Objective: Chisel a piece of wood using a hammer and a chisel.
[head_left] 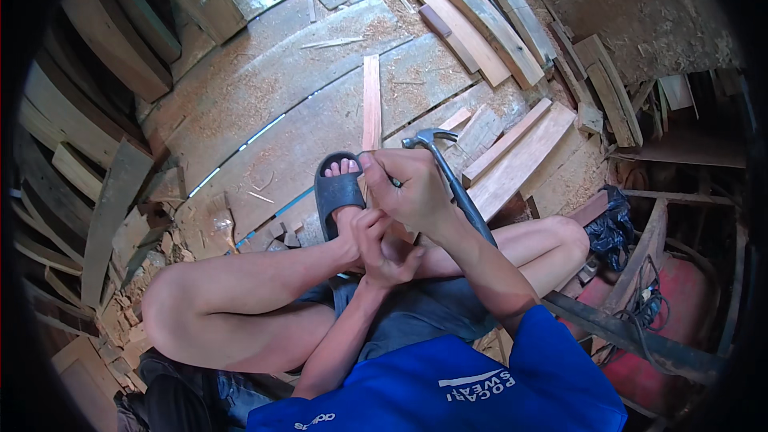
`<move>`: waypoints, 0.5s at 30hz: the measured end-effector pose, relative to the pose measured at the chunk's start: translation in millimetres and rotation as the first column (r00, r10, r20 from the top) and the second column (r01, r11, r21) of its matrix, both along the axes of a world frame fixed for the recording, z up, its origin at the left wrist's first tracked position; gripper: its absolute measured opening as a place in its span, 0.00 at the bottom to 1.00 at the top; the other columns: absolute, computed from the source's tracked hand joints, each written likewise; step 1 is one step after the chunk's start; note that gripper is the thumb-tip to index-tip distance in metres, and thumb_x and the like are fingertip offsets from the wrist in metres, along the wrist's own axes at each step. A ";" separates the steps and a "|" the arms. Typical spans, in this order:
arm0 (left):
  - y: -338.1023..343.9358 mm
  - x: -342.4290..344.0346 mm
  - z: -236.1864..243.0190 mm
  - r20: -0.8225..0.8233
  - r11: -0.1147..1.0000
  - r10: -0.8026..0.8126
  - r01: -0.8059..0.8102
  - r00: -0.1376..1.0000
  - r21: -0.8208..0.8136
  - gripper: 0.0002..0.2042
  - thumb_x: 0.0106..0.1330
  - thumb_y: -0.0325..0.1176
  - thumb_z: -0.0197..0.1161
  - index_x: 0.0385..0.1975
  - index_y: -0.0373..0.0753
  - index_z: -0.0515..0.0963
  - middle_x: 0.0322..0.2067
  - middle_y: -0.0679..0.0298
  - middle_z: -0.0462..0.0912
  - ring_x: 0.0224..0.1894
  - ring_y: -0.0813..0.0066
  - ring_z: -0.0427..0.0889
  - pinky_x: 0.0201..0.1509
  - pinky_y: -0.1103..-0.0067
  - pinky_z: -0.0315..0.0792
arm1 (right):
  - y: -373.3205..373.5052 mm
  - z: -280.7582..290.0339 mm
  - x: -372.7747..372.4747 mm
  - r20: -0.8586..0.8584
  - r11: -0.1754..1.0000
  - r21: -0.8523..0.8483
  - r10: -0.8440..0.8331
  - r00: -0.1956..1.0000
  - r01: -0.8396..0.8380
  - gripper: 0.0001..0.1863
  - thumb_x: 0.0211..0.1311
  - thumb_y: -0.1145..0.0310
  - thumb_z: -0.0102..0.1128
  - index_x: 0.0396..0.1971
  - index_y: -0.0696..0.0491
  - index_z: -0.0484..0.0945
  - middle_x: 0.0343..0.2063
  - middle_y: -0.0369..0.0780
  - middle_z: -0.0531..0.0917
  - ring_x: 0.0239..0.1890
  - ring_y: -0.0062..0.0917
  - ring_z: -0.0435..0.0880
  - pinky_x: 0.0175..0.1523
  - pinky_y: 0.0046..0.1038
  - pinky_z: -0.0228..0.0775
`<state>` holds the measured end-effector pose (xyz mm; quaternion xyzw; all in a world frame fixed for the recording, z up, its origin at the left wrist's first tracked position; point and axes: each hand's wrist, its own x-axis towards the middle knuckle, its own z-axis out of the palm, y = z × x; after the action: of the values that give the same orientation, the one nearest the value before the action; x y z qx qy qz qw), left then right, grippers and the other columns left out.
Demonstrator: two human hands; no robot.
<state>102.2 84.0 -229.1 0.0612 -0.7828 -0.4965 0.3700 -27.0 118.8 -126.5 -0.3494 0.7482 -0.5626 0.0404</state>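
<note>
My right hand (404,192) is closed in a fist over a small object with a green bit showing, mostly hidden by the fingers. Just below it, my left hand (380,252) curls round a piece of wood (402,235), largely covered by both hands. A claw hammer (464,200) lies beside my right hand, head toward the top. My sandalled foot (340,200) is behind the hands, between my bent legs. A pale narrow board (370,100) extends beyond the sandal.
Boards stand at the left (112,32) and lie along the top right (480,8). More planks (512,156) lie right of the hammer. A brush (222,220) and offcuts are on the plank floor (264,128). A black plastic bag (612,232) and metal frame (656,240) are at right.
</note>
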 end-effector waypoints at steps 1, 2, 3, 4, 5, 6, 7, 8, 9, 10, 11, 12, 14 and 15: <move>-8.2 -3.6 7.6 -0.041 0.998 0.059 -0.059 0.997 0.012 0.24 0.51 0.32 0.71 0.47 0.32 0.71 0.44 0.51 0.73 0.45 0.54 0.73 0.52 0.65 0.67 | -1.2 0.6 -0.4 0.018 0.999 0.045 0.022 1.000 -0.023 0.16 0.65 0.72 0.58 0.17 0.62 0.71 0.15 0.48 0.73 0.17 0.40 0.73 0.24 0.37 0.64; -17.1 -6.6 16.9 -0.126 0.996 0.086 -0.087 0.988 -0.004 0.24 0.52 0.32 0.69 0.48 0.32 0.71 0.44 0.52 0.73 0.45 0.54 0.73 0.52 0.65 0.67 | -2.5 1.2 -0.7 0.018 0.996 0.080 0.035 0.999 -0.036 0.16 0.65 0.72 0.57 0.18 0.62 0.72 0.16 0.48 0.74 0.18 0.41 0.74 0.25 0.37 0.65; -29.7 -11.1 26.3 -0.009 0.994 0.085 -0.084 0.996 0.065 0.24 0.53 0.31 0.67 0.50 0.32 0.70 0.45 0.52 0.74 0.46 0.56 0.74 0.53 0.66 0.67 | -4.0 1.3 -1.5 0.019 0.996 0.068 0.049 0.999 -0.050 0.16 0.65 0.71 0.57 0.18 0.62 0.73 0.17 0.48 0.74 0.20 0.41 0.75 0.26 0.37 0.66; -47.3 -17.7 35.1 0.063 0.992 0.053 -0.060 0.997 0.108 0.24 0.53 0.29 0.65 0.52 0.33 0.70 0.46 0.53 0.74 0.48 0.58 0.74 0.54 0.66 0.67 | -6.6 1.0 -2.2 0.000 0.997 0.051 0.058 0.998 -0.058 0.15 0.65 0.71 0.57 0.18 0.62 0.74 0.18 0.48 0.75 0.21 0.42 0.76 0.27 0.38 0.66; -63.9 -24.8 43.3 0.131 0.987 0.024 -0.044 0.991 0.152 0.25 0.53 0.28 0.63 0.53 0.33 0.70 0.46 0.54 0.75 0.49 0.60 0.74 0.55 0.67 0.68 | -9.2 0.6 -3.3 -0.019 0.997 0.036 0.068 0.997 -0.067 0.15 0.65 0.70 0.57 0.19 0.62 0.74 0.19 0.49 0.75 0.23 0.42 0.77 0.28 0.38 0.67; -80.3 -32.6 50.5 0.164 0.957 -0.142 0.093 0.976 0.276 0.27 0.53 0.28 0.62 0.55 0.33 0.69 0.47 0.54 0.75 0.50 0.61 0.74 0.56 0.67 0.68 | -12.5 -0.1 -3.6 -0.013 0.998 -0.006 0.064 0.998 -0.064 0.15 0.65 0.69 0.56 0.19 0.62 0.75 0.19 0.49 0.74 0.24 0.44 0.76 0.30 0.40 0.67; -96.5 -39.9 56.4 0.176 0.893 -0.301 0.213 0.937 0.396 0.28 0.52 0.27 0.62 0.57 0.34 0.68 0.48 0.55 0.75 0.51 0.63 0.75 0.57 0.68 0.68 | -15.4 -0.5 -4.6 -0.002 0.997 -0.033 0.072 0.997 -0.072 0.16 0.65 0.69 0.56 0.19 0.62 0.76 0.19 0.49 0.74 0.24 0.44 0.76 0.31 0.41 0.67; -106.5 -43.3 61.5 0.157 0.808 -0.436 0.308 0.886 0.503 0.30 0.52 0.27 0.61 0.59 0.34 0.67 0.49 0.56 0.76 0.52 0.65 0.75 0.59 0.69 0.68 | -18.2 -1.0 -5.4 0.011 0.995 -0.060 0.082 0.997 -0.081 0.16 0.65 0.69 0.56 0.19 0.62 0.76 0.19 0.50 0.74 0.24 0.45 0.75 0.31 0.41 0.66; -112.3 -44.6 65.1 0.229 0.781 -0.510 0.334 0.829 0.527 0.30 0.52 0.27 0.62 0.60 0.34 0.67 0.50 0.56 0.76 0.53 0.66 0.75 0.59 0.70 0.68 | -20.1 -1.0 -6.4 0.026 0.992 -0.079 0.104 0.994 -0.102 0.16 0.65 0.68 0.56 0.19 0.62 0.76 0.18 0.50 0.73 0.24 0.45 0.75 0.31 0.42 0.66; -114.7 -44.8 67.1 0.286 0.761 -0.561 0.349 0.777 0.547 0.31 0.52 0.27 0.63 0.60 0.34 0.67 0.51 0.57 0.76 0.54 0.67 0.75 0.60 0.71 0.67 | -21.0 -1.1 -7.5 0.023 0.994 -0.047 0.097 0.995 -0.096 0.17 0.65 0.68 0.56 0.19 0.62 0.76 0.19 0.50 0.74 0.24 0.45 0.75 0.31 0.42 0.66; -116.0 -45.0 68.3 0.346 0.742 -0.604 0.349 0.718 0.573 0.32 0.52 0.28 0.64 0.61 0.34 0.66 0.52 0.57 0.76 0.54 0.68 0.75 0.61 0.73 0.67 | -20.8 -1.2 -8.4 0.018 0.995 -0.007 0.100 0.995 -0.100 0.17 0.65 0.68 0.56 0.19 0.63 0.76 0.19 0.50 0.74 0.24 0.45 0.75 0.31 0.42 0.66; -111.7 -42.4 68.1 0.402 0.813 -0.560 0.387 0.725 0.435 0.29 0.54 0.28 0.65 0.59 0.34 0.68 0.50 0.57 0.77 0.53 0.65 0.77 0.58 0.74 0.70 | -19.5 -1.2 -9.6 0.014 0.995 0.032 0.093 0.996 -0.093 0.17 0.65 0.68 0.56 0.18 0.63 0.76 0.19 0.51 0.74 0.24 0.46 0.75 0.31 0.42 0.65; -102.9 -39.6 65.8 0.472 0.872 -0.485 0.370 0.736 0.319 0.26 0.56 0.28 0.65 0.57 0.34 0.70 0.50 0.56 0.78 0.52 0.63 0.78 0.55 0.73 0.72 | -14.7 -1.6 -10.8 0.023 0.997 0.030 0.064 0.998 -0.064 0.18 0.65 0.67 0.56 0.18 0.63 0.75 0.19 0.51 0.73 0.23 0.46 0.74 0.31 0.42 0.65; -99.6 -38.1 64.0 0.506 0.890 -0.455 0.361 0.733 0.278 0.24 0.57 0.28 0.65 0.56 0.34 0.71 0.50 0.56 0.78 0.52 0.63 0.78 0.54 0.73 0.73 | -12.2 -2.1 -10.3 0.033 0.998 0.022 0.063 0.997 -0.064 0.18 0.65 0.67 0.56 0.18 0.63 0.75 0.19 0.51 0.73 0.22 0.45 0.74 0.31 0.42 0.64</move>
<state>64.1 -15.6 -165.1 0.0592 -0.8075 -0.5869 0.0004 -37.3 106.6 -128.6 -0.3633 0.7425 -0.5579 0.0743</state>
